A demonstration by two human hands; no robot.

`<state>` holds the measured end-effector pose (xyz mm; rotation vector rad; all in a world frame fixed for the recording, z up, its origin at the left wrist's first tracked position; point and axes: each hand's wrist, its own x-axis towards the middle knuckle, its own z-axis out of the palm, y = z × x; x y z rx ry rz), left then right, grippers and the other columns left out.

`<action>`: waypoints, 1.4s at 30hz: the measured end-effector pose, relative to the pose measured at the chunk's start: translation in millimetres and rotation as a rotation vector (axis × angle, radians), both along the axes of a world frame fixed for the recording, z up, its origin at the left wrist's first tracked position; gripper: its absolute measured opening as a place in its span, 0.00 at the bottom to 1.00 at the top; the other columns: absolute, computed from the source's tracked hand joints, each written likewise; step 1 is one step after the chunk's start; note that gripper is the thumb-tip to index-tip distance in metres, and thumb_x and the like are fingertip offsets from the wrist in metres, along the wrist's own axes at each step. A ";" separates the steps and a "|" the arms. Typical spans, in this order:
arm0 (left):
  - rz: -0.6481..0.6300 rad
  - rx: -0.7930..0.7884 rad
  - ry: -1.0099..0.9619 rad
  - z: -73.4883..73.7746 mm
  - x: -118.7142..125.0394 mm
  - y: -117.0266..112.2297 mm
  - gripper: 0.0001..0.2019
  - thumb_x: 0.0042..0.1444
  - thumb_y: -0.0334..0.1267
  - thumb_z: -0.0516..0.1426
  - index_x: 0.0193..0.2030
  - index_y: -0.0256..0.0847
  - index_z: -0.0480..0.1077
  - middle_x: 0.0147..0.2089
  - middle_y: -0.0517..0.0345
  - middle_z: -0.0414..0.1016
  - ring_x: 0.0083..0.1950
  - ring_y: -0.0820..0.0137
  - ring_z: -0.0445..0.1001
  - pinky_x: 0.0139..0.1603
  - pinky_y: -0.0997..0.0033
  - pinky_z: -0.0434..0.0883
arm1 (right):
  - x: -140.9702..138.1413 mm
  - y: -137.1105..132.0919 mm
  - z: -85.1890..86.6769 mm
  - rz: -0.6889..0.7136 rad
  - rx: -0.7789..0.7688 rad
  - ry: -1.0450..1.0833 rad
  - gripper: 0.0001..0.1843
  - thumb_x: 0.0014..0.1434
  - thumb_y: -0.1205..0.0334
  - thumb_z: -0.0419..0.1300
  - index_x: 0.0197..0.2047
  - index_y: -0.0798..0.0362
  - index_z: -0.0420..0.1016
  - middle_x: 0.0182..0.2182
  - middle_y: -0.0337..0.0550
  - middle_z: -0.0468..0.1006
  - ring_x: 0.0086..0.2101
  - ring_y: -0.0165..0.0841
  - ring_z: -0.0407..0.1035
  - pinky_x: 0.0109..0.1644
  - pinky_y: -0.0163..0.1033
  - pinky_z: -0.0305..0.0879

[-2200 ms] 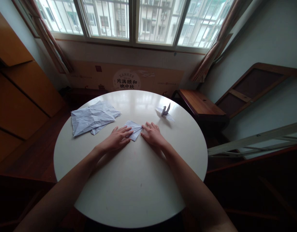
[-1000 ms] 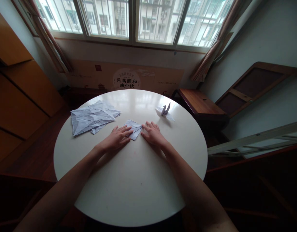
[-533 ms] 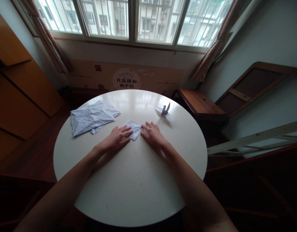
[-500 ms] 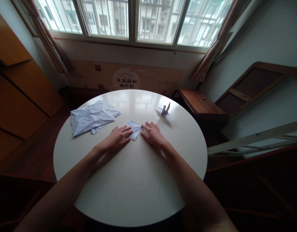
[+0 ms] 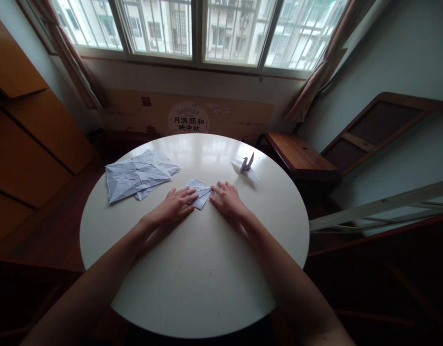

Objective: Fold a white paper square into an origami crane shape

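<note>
A small folded sheet of pale paper, with crease lines running toward its right corner, lies flat near the middle of the white round table. On its left side rests my left hand, fingers stretched out over the paper's edge and covering part of it. My right hand lies at the right corner, fingers extended, the tips touching that point of the paper. Beyond my right hand stands a finished paper crane with its wings spread. Left of my left hand is a pile of creased paper sheets.
A wooden side table stands behind the round table on the right. Orange cabinets line the left. Barred windows with curtains are ahead, above a printed board. A pale metal frame leans at the right.
</note>
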<state>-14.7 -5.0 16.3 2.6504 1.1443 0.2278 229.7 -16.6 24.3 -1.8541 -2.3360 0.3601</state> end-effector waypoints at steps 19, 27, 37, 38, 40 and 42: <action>-0.008 0.008 0.004 -0.7 -1.4 0.4 0.23 0.71 0.46 0.48 0.70 0.46 0.61 0.74 0.47 0.56 0.75 0.53 0.52 0.71 0.38 0.47 | -0.7 0.3 0.0 -0.003 -0.009 0.010 0.32 0.70 0.47 0.50 0.71 0.52 0.60 0.72 0.55 0.53 0.70 0.54 0.43 0.72 0.56 0.38; -0.008 0.007 -0.009 -2.9 -1.8 1.6 0.23 0.71 0.47 0.48 0.70 0.47 0.62 0.74 0.47 0.57 0.75 0.52 0.53 0.71 0.37 0.46 | -0.6 -0.8 0.4 -0.001 0.003 0.011 0.32 0.70 0.48 0.50 0.71 0.52 0.60 0.72 0.54 0.54 0.70 0.54 0.43 0.72 0.56 0.39; -0.016 0.012 0.004 0.4 -1.7 0.3 0.23 0.71 0.46 0.48 0.70 0.47 0.61 0.74 0.47 0.56 0.75 0.53 0.53 0.71 0.38 0.46 | -0.4 0.1 -0.5 -0.001 -0.003 0.009 0.32 0.70 0.47 0.50 0.71 0.52 0.60 0.72 0.54 0.54 0.70 0.53 0.43 0.72 0.55 0.38; -0.016 0.011 0.007 0.4 -1.7 0.4 0.23 0.71 0.46 0.48 0.70 0.47 0.61 0.74 0.46 0.56 0.75 0.53 0.53 0.71 0.38 0.46 | -0.4 0.1 -0.6 0.000 -0.003 0.009 0.32 0.70 0.47 0.49 0.71 0.52 0.60 0.72 0.54 0.53 0.70 0.53 0.43 0.72 0.55 0.38; -0.017 0.009 0.010 0.0 -1.6 0.6 0.24 0.71 0.46 0.48 0.70 0.46 0.61 0.74 0.46 0.56 0.75 0.52 0.52 0.71 0.37 0.46 | -0.3 0.1 -0.7 0.001 -0.002 0.008 0.32 0.70 0.47 0.49 0.71 0.52 0.60 0.72 0.54 0.53 0.70 0.53 0.43 0.72 0.55 0.38; -0.018 0.008 0.004 -0.4 -1.7 0.8 0.24 0.71 0.46 0.48 0.70 0.46 0.61 0.74 0.46 0.56 0.75 0.52 0.52 0.71 0.37 0.46 | -0.2 0.1 -0.6 0.001 -0.002 0.005 0.32 0.69 0.47 0.50 0.71 0.51 0.60 0.72 0.54 0.54 0.70 0.52 0.43 0.72 0.55 0.38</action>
